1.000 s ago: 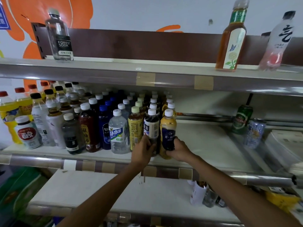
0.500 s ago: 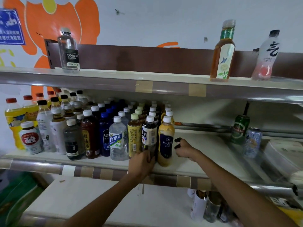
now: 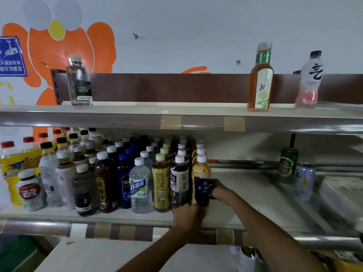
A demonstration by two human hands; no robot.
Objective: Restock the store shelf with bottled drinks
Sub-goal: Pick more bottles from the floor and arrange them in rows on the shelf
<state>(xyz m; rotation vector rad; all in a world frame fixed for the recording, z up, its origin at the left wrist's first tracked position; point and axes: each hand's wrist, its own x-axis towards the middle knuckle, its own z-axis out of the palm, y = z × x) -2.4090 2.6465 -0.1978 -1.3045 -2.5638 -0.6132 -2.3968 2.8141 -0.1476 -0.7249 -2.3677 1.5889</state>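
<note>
On the shelf, well left of the green can: yellow-navy bottle, cap up, long axis vertical. Right grip curled round its side; left grip at its base, hold unclear.

Shop — bottle-lined shelf (cans too)

The middle shelf carries crowded bottled drinks and two cans.

Dim, soft overall; edges warped, right side blurred.
</note>
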